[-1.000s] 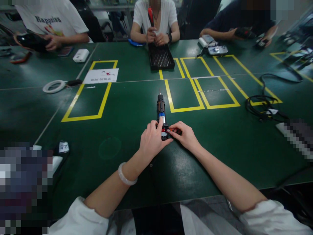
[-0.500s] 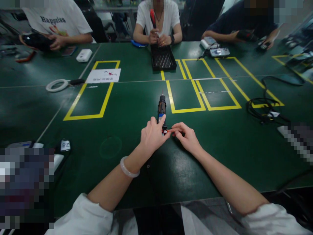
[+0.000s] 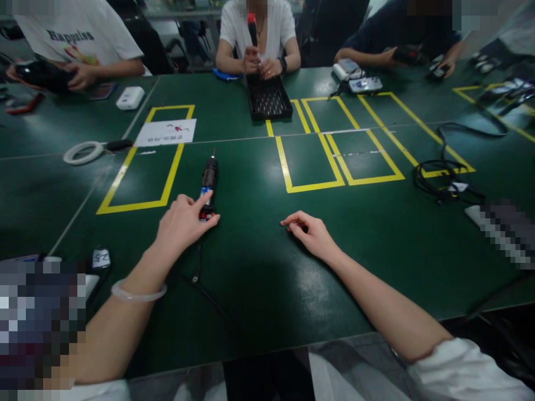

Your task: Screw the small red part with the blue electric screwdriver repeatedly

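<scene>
My left hand is around the rear of an electric screwdriver, its index finger and thumb lying along the tool. The screwdriver is black and brown with a blue band, and its thin bit points away from me. A dark cord trails from its back end toward me. To the right, my right hand rests on the green table with loosely bent fingers and nothing visible in them. A wide gap separates it from the tool.
A white paper sheet and yellow tape outlines mark the table. Across it, a person holds a red-handled tool above a black tray. Coiled black cable lies right, a white ring left.
My left hand has carried the electric screwdriver to the left, away from my right hand. My right hand, which was at the tool's rear, stays near its former place with the tool gone from it.
</scene>
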{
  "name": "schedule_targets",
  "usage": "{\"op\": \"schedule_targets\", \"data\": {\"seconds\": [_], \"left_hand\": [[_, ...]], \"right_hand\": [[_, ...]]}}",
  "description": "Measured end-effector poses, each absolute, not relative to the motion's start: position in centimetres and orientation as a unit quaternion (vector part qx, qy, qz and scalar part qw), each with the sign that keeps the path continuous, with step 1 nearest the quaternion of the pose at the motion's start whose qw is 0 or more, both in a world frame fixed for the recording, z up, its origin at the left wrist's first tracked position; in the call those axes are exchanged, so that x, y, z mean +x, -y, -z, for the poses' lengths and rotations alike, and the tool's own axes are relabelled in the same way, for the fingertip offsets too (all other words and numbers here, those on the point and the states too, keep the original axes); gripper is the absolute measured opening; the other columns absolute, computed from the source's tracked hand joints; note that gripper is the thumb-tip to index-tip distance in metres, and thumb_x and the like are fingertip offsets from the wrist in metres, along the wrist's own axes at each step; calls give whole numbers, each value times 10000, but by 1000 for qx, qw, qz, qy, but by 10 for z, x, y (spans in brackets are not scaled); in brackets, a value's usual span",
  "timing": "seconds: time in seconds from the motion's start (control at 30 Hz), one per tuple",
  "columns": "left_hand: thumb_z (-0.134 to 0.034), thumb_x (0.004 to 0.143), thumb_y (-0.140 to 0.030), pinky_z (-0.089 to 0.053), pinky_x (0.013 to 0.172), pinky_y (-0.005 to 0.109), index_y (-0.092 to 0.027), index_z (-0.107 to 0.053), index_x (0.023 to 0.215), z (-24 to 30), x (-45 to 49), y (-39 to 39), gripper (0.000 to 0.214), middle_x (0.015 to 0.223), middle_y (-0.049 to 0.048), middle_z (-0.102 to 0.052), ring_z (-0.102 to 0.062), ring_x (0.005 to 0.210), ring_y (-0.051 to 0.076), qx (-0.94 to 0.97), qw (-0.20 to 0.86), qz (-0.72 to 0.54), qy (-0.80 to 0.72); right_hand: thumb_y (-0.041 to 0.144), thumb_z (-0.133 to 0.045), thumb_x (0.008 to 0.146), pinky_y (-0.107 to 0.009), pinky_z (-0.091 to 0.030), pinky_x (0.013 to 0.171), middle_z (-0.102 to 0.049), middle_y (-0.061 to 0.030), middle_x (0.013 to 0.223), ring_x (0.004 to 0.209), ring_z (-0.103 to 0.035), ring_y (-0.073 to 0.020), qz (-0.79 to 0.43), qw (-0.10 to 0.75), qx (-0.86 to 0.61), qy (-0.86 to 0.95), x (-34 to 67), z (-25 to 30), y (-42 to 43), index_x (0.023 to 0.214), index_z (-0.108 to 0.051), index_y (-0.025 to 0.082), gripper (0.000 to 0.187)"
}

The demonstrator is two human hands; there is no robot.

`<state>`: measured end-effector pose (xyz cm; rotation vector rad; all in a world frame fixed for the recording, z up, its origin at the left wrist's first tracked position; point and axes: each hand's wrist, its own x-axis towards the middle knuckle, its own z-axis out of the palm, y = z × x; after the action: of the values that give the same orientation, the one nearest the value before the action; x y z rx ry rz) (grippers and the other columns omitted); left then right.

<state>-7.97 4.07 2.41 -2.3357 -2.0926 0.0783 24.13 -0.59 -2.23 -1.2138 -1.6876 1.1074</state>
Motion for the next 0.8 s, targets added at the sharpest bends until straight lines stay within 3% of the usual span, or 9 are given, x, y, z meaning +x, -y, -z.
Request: {"op": "schedule_targets", "data": {"seconds": [0.13,0.3,0.53,0.8], "left_hand": [[-365,867,-691,-442,921,457,-236,-323,1521,-20,-142,-55,798,1172,169,-478,-510,1069,329,-691,-6,-41,722],[-389,848,-698,-423,943,465,-207,-322,1515,-23,-186,-62,831,1209,180,-492,-496,1120,354,-612,-28,-30,789],[-415,806,-735,-423,916,536,-226,-296,1509,-33,-190,-53,877,1349,221,-396,-488,1166,418,-510,-52,35,858],[-462,832,-642,-412,921,574,-109,-333,1445,-31,-193,-52,822,1387,284,-381,-481,1209,464,-488,-34,52,870]], "right_hand": [[175,-516,896,-269,-475,707,-719,-44,883,780,-647,-149,-419,370,-482,675,241,19,6,992,-690,166,199],[184,-524,904,-250,-457,676,-704,-33,834,743,-626,-139,-410,358,-485,684,241,15,7,994,-702,166,200],[182,-539,902,-236,-440,653,-703,-24,826,673,-583,-116,-409,345,-486,691,241,13,7,997,-710,163,197],[182,-539,903,-232,-425,637,-701,-26,821,659,-567,-113,-410,337,-487,694,242,12,7,1001,-714,160,202]]}}
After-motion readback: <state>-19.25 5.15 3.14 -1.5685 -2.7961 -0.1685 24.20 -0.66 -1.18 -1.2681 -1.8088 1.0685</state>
